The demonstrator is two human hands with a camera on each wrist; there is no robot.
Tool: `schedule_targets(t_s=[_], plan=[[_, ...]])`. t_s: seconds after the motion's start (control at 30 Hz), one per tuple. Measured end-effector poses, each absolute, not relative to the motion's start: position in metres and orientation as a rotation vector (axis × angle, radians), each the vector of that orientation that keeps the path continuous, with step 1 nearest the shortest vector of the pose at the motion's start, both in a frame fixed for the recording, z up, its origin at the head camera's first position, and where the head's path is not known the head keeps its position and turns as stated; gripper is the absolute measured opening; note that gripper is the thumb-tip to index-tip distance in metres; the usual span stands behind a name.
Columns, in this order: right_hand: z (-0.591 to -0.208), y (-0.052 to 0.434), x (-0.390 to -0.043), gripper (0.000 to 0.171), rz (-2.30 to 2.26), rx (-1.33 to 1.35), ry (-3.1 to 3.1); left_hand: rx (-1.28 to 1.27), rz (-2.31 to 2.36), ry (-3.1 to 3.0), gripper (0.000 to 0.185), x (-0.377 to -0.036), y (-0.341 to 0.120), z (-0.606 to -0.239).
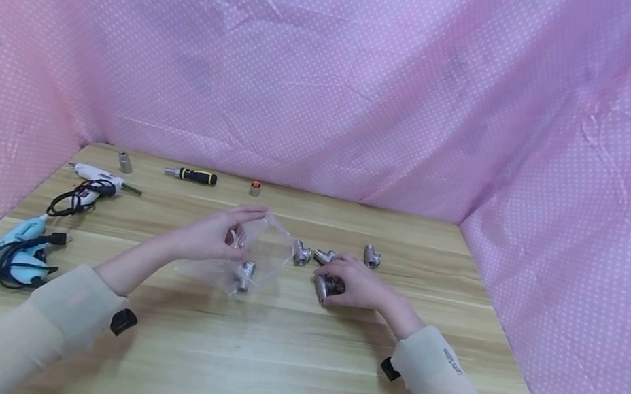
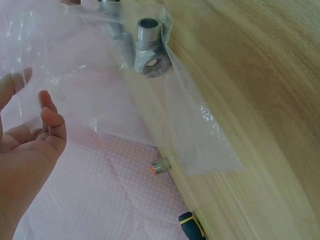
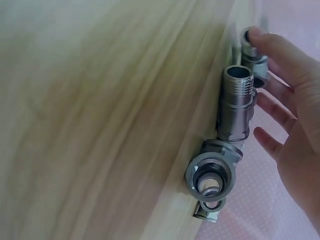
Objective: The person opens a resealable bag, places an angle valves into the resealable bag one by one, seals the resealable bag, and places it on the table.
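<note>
While the clear plastic bag [image 1: 257, 253] is lifted by its rim in the pinching fingers of the left hand [image 1: 216, 236], its mouth is kept toward the loose metal pipe fittings [image 1: 312, 255] on the desk [image 1: 290, 358], and one fitting [image 2: 149, 47] is already seen inside. The right hand [image 1: 360, 285] is laid over a further fitting [image 1: 328, 287] just beside the bag, fingers curled around it, apparently so that it can be gripped.

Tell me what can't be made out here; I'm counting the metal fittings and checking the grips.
- Right hand: head view, it covers most of the fitting beneath; grip unclear.
- Clear bag: head view, creases blur the fitting inside.
- Left hand: left wrist view, cut off by the frame edge.
</note>
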State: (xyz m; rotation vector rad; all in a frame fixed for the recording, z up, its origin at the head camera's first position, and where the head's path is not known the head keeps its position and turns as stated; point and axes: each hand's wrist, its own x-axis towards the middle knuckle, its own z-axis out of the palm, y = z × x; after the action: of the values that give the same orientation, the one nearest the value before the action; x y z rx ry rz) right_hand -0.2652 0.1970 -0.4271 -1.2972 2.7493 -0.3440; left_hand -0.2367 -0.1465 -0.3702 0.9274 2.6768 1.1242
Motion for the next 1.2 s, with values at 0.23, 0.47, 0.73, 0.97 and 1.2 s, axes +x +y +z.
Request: schedule_targets(t_s=[0.23,0.47,0.73,0.97,1.2], plan=[[-0.415,0.197,-0.262,0.055,-0.569,-1.348,2.799,0.938,1.172,2.573,0.087,-0.239,-0.149,-0.37],[-0.389,0.19,-0.257,0.056,-0.68,-1.387,2.856,0.937,1.2,2.505,0.095,-0.24,-0.15,-0.372],[-0.363,0.171,-0.255,0.06,-0.823,-1.457,2.836,0.963,1.192,2.473,0.096,-0.242,-0.152,-0.371],[-0.347,0.141,-0.254,0.057,-0.886,-1.451,2.832,0.985,1.153,2.495,0.097,-0.242,-0.154,-0.369],[-0.351,0.111,-0.258,0.058,-0.794,-1.543,2.838,0.982,1.122,2.481,0.101,-0.243,-0.156,-0.369]])
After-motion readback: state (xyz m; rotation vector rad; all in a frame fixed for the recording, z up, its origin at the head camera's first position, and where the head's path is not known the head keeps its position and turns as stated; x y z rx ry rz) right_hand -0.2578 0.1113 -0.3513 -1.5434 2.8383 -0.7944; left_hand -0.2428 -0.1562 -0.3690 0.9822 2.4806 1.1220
